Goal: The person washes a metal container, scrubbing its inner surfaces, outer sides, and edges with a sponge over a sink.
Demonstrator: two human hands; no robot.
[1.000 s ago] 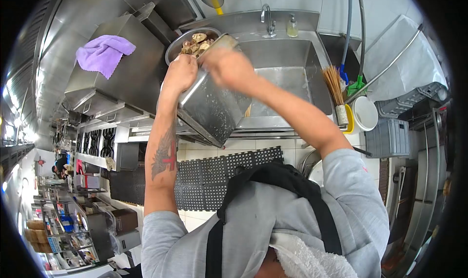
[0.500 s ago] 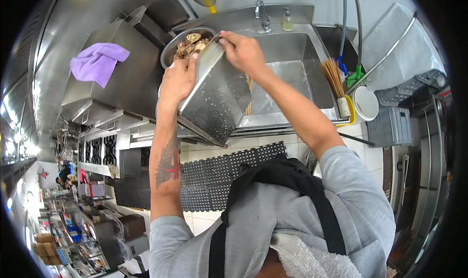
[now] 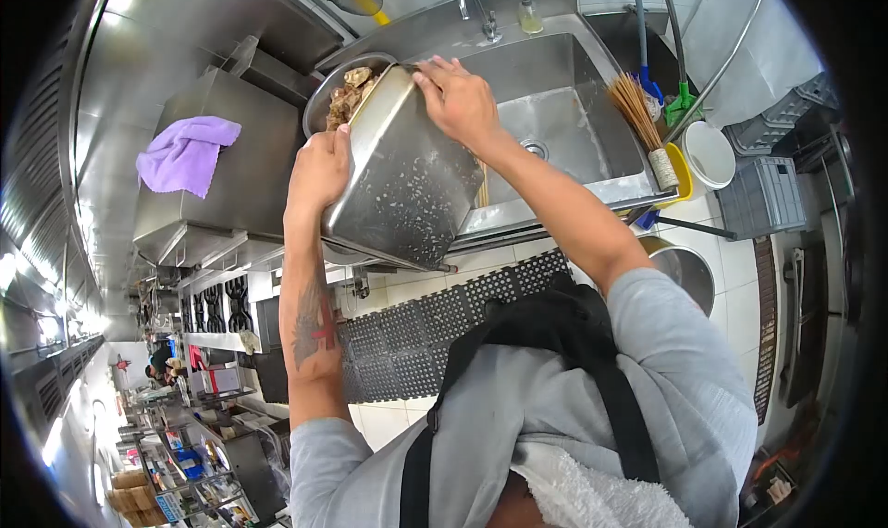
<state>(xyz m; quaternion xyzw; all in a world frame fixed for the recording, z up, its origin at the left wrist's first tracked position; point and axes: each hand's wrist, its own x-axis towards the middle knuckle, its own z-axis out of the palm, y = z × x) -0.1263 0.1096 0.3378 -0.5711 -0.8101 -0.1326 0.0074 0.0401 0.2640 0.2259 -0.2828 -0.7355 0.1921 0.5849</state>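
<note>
A deep rectangular steel pan (image 3: 407, 181) is tipped on its side, its spotted underside facing me and its mouth turned toward a round metal bowl (image 3: 317, 111). Brown chunks that look like meat or bones (image 3: 351, 93) lie in the bowl, partly hidden by the pan's rim. My left hand (image 3: 319, 170) is closed on the near left edge of the pan, thumb over the rim. Higher up, my right hand (image 3: 460, 105) grips the far rim, fingers bent over it. The inside of the pan is hidden from me.
To the right is a steel sink (image 3: 583, 102) with a faucet (image 3: 486, 19) and a soap bottle (image 3: 529, 14). A stick brush (image 3: 638, 116) stands at its right edge. A purple cloth (image 3: 188, 153) lies on the steel surface at left. A perforated black mat (image 3: 407, 343) covers the floor.
The pan appears rolled slightly further toward the bowl, with more of its underside showing. Both hands keep hold of its rim. The whole view has shifted and turned a little.
</note>
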